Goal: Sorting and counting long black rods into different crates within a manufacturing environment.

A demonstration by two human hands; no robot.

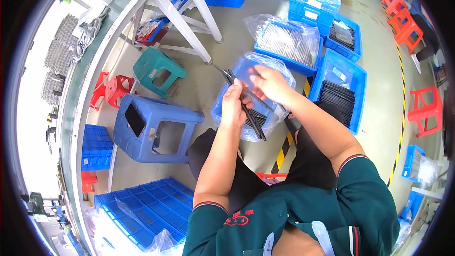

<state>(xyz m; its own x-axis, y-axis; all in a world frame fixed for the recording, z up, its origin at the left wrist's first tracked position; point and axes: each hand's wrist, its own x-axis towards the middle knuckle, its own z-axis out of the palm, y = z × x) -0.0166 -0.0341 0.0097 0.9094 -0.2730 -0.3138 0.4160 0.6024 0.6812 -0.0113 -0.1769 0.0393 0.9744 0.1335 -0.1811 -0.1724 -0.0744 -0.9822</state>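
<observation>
Black rods [254, 123] sit clamped in the left hand [234, 101], long axis 11-to-5 o'clock, above the blue bin [243, 69]; the right hand [271, 84] lies adjacent at 2 o'clock, grip blurred, closure indeterminable

Left: blue stool [163, 109] | ahead: plastic-covered bin [284, 61] | below hands [272, 84]: lined tub [218, 107] | open: floor [198, 87] beside green stool [149, 60]

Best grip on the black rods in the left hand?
Likely the near stretch, from the right: the black rods are long and slim, the left hand covers their middle, and that end sticks out bare. The right hand is on that side.
</observation>
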